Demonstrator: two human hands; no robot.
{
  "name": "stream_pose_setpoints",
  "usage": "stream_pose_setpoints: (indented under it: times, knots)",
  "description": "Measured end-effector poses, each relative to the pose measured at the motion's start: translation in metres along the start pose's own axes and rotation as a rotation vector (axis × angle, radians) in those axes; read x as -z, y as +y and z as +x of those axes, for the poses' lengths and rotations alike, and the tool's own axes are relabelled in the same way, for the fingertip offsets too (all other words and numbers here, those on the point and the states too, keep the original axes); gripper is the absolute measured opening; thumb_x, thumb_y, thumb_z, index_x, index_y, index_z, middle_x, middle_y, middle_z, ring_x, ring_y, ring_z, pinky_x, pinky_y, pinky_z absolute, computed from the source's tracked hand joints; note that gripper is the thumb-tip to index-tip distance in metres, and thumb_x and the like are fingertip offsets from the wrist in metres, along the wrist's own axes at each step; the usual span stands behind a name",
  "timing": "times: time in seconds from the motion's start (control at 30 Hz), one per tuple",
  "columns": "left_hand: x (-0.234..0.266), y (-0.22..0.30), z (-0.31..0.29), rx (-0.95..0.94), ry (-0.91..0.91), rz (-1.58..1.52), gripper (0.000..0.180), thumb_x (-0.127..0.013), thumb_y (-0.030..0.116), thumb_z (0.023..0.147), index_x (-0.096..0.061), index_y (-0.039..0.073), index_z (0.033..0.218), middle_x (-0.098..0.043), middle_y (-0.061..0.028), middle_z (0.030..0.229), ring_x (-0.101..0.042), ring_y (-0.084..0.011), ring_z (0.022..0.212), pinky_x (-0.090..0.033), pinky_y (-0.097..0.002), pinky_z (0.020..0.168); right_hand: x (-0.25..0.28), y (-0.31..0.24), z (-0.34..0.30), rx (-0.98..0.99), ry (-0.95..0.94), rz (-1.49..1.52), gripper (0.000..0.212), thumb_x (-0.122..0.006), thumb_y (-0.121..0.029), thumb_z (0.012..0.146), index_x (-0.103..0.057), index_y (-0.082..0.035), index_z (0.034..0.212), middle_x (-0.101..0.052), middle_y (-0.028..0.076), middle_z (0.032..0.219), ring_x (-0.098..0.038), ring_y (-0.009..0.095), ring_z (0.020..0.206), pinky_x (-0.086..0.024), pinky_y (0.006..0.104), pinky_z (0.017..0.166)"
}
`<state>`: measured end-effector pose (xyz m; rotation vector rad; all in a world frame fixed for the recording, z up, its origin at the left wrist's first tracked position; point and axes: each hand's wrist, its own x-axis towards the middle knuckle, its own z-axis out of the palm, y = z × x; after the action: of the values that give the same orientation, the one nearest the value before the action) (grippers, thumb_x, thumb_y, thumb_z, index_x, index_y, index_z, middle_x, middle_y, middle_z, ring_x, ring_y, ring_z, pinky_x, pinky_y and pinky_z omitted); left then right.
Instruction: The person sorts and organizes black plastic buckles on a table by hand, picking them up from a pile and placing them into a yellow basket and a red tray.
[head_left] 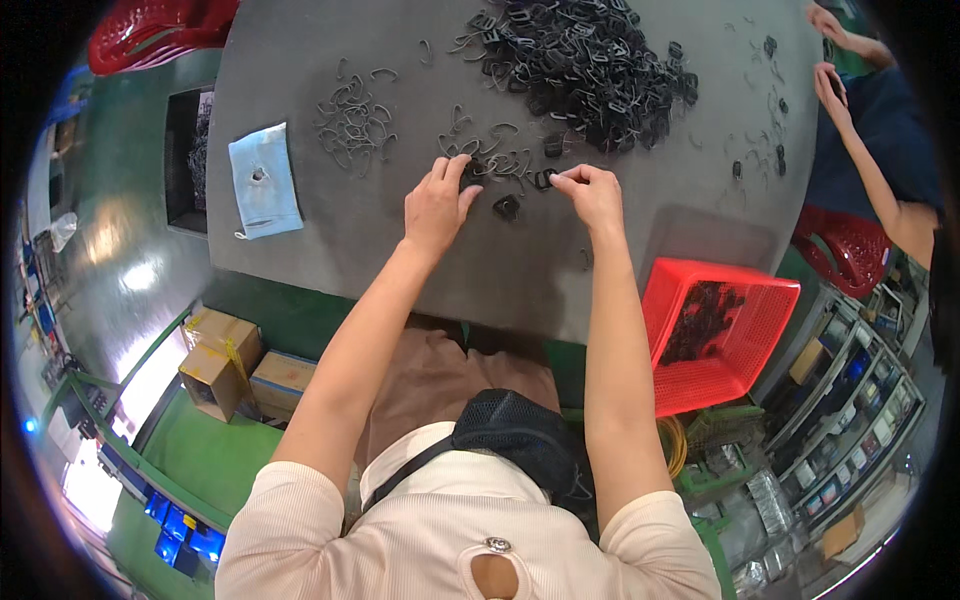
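Observation:
My right hand (pixel 592 198) pinches a small black plastic buckle (pixel 544 179) between thumb and fingertips, just above the grey table. To its left, my left hand (pixel 437 207) has thumb and fingers curled around another dark buckle (pixel 472 172), partly hidden by the fingers. Thin curved wire hooks (pixel 508 162) lie scattered between and beyond my hands. A loose black buckle (pixel 507 207) rests on the table nearer to me, between the two hands. One more black piece (pixel 553 146) lies just beyond my right hand.
A big heap of black buckles and hooks (pixel 590 70) covers the far middle of the table (pixel 330 240). A pile of wire hooks (pixel 355 122) and a blue mask (pixel 266 182) lie left. A red basket (pixel 725 375) holds dark parts at right. Another person's hands (pixel 835 85) work far right.

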<state>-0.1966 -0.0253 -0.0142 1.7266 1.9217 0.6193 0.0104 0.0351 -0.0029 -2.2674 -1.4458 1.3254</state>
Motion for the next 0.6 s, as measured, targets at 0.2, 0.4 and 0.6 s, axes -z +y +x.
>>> stream_pose_setpoints:
  times: [0.2, 0.4, 0.6]
  knots:
    - [0.005, -0.011, 0.019, 0.106, -0.028, -0.257, 0.015, -0.064, 0.020, 0.079, -0.060, 0.006, 0.084, -0.054, -0.0026, 0.070, -0.056, -0.0178, 0.065, -0.043, -0.0299, 0.056, 0.029, 0.024, -0.026, 0.010, -0.526, 0.984, 0.012, -0.065, -0.015, 0.078, -0.059, -0.007, 0.085, -0.055, -0.002, 0.067, -0.055, 0.007, 0.065, -0.036, 0.0183, 0.051]
    - [0.025, -0.030, 0.026, 0.460, -0.371, -0.578, 0.018, -0.062, 0.023, 0.082, -0.065, 0.006, 0.082, -0.052, 0.0054, 0.064, -0.037, -0.0029, 0.057, -0.030, -0.0196, 0.052, -0.021, 0.012, -0.017, 0.486, -0.310, 0.232, 0.020, -0.063, -0.011, 0.076, -0.059, -0.009, 0.096, -0.061, 0.003, 0.088, -0.060, 0.015, 0.074, -0.046, 0.0281, 0.060]
    - [0.053, -0.019, 0.023, 0.723, -0.500, -1.162, 0.016, -0.063, 0.025, 0.082, -0.062, 0.009, 0.081, -0.045, 0.0082, 0.062, -0.033, -0.0010, 0.053, -0.023, -0.0175, 0.046, -0.035, -0.009, -0.030, 0.579, -0.156, -0.442, 0.020, -0.068, -0.015, 0.069, -0.063, -0.010, 0.088, -0.061, 0.007, 0.084, -0.059, 0.024, 0.079, -0.046, 0.0343, 0.070]
